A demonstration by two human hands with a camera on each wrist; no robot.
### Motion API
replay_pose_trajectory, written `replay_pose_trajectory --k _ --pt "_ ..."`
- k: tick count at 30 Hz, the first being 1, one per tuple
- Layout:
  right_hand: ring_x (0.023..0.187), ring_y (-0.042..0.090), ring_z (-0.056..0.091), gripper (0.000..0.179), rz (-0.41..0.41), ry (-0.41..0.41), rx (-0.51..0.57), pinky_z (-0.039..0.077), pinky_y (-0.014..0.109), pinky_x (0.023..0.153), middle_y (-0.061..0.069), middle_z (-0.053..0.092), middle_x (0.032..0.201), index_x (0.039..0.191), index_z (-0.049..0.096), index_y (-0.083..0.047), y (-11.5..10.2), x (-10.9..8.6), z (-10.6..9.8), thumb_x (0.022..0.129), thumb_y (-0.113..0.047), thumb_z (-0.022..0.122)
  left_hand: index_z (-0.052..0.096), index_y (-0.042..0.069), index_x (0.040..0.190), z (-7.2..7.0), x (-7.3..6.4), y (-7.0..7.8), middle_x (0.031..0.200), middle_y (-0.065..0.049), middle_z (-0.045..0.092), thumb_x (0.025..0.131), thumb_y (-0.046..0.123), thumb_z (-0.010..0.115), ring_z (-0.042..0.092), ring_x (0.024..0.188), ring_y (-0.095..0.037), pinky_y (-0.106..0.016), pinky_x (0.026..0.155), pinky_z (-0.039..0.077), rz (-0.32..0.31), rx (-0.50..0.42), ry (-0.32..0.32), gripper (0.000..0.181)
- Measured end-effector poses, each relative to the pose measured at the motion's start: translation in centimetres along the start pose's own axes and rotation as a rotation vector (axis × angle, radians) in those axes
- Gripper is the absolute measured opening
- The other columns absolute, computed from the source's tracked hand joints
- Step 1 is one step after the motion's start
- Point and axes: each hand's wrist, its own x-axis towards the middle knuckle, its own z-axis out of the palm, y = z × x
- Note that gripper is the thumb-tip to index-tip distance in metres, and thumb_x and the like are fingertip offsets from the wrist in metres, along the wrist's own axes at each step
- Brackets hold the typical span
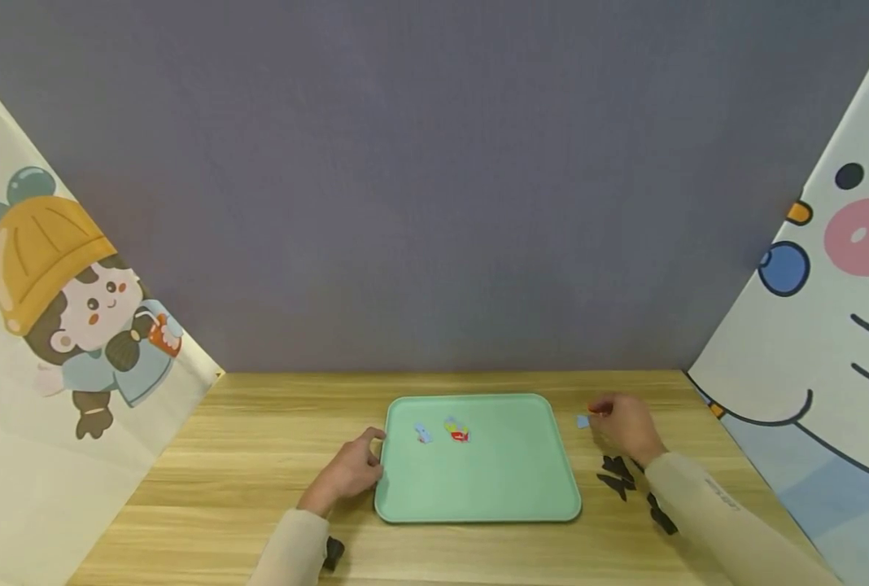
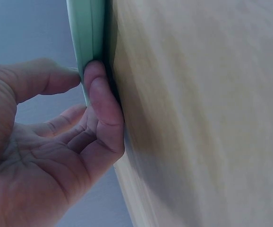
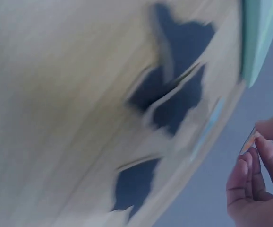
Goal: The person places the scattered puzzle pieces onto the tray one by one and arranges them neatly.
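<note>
A pale green tray (image 1: 478, 491) lies on the wooden table. My left hand (image 1: 348, 470) holds its left edge, thumb at the rim and fingers curled along the outer side, as the left wrist view shows. Two colourful puzzle pieces lie in the tray's upper left: a light blue one (image 1: 423, 433) and a red, yellow and blue one (image 1: 457, 430). Right of the tray, my right hand (image 1: 628, 425) pinches a small puzzle piece (image 3: 248, 142) with orange on it between thumb and fingers, above the table. Beside those fingers lies a light blue piece (image 1: 582, 422).
Several dark, irregular pieces (image 1: 613, 486) lie right of the tray, some near my right forearm (image 1: 661, 517). Another dark piece (image 1: 334, 553) is beside my left sleeve. A grey panel (image 1: 442, 203) stands behind the table, with printed cartoon sheets at both sides.
</note>
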Motion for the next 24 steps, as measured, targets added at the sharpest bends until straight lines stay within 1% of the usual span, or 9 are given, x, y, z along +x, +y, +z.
replay_pose_trajectory --k 3,6,8,12,15,20,24 --pt "0.077 0.023 0.059 0.018 -0.028 -0.007 0.032 0.049 0.037 0.065 0.010 0.065 0.087 0.097 0.069 0.003 -1.7 0.1 0.6 0.081 -0.004 0.069 0.040 -0.005 0.131 0.0 0.0 -0.1 0.079 -0.009 0.061 0.080 -0.004 0.058 0.057 0.061 -0.016 -0.031 0.054 0.047 -0.003 0.001 0.001 0.055" --pt "0.079 0.022 0.059 0.017 -0.054 -0.014 0.056 0.049 0.037 0.067 0.008 0.064 0.089 0.098 0.070 0.001 -3.5 0.2 1.6 0.082 -0.004 0.068 0.040 -0.005 0.131 -0.1 0.0 -0.1 0.079 -0.009 0.061 0.079 -0.004 0.058 0.056 0.061 -0.016 -0.031 0.053 0.046 -0.004 0.000 0.002 0.055" --pt "0.081 0.021 0.060 0.016 -0.076 -0.021 0.082 0.050 0.036 0.068 0.007 0.064 0.092 0.098 0.070 -0.001 -4.8 0.2 2.5 0.082 -0.003 0.069 0.040 -0.005 0.132 -0.1 0.0 -0.1 0.079 -0.008 0.061 0.080 -0.004 0.057 0.056 0.060 -0.016 -0.031 0.052 0.046 -0.003 0.001 0.003 0.055" --pt "0.081 0.019 0.059 0.016 -0.110 -0.041 0.138 0.050 0.034 0.068 0.005 0.063 0.092 0.096 0.071 -0.002 -7.2 0.1 4.7 0.081 -0.002 0.071 0.040 -0.005 0.132 -0.1 0.0 -0.1 0.079 -0.008 0.061 0.080 -0.004 0.057 0.056 0.060 -0.016 -0.030 0.052 0.046 0.005 -0.003 0.005 0.055" --pt "0.079 0.017 0.058 0.015 -0.114 -0.059 0.170 0.049 0.033 0.067 0.003 0.063 0.090 0.094 0.071 -0.003 -8.7 0.3 6.1 0.080 -0.001 0.072 0.039 -0.005 0.132 -0.1 0.0 -0.1 0.079 -0.008 0.061 0.080 -0.004 0.057 0.056 0.060 -0.016 -0.030 0.052 0.046 0.006 -0.009 0.006 0.055" --pt "0.077 0.018 0.060 0.012 -0.120 -0.077 0.189 0.050 0.033 0.067 0.002 0.066 0.087 0.090 0.072 -0.003 -9.9 1.0 8.3 0.078 0.000 0.073 0.040 -0.004 0.132 0.0 0.0 -0.2 0.079 -0.008 0.061 0.079 -0.004 0.057 0.056 0.060 -0.015 -0.030 0.052 0.046 -0.008 -0.007 0.011 0.056" --pt "0.073 0.019 0.063 0.010 -0.123 -0.078 0.162 0.051 0.033 0.064 0.003 0.068 0.080 0.085 0.074 -0.003 -10.2 1.7 9.7 0.076 0.001 0.074 0.039 -0.004 0.132 0.1 0.1 -0.2 0.080 -0.008 0.061 0.079 -0.003 0.057 0.056 0.060 -0.015 -0.029 0.052 0.046 -0.005 0.001 0.013 0.056"
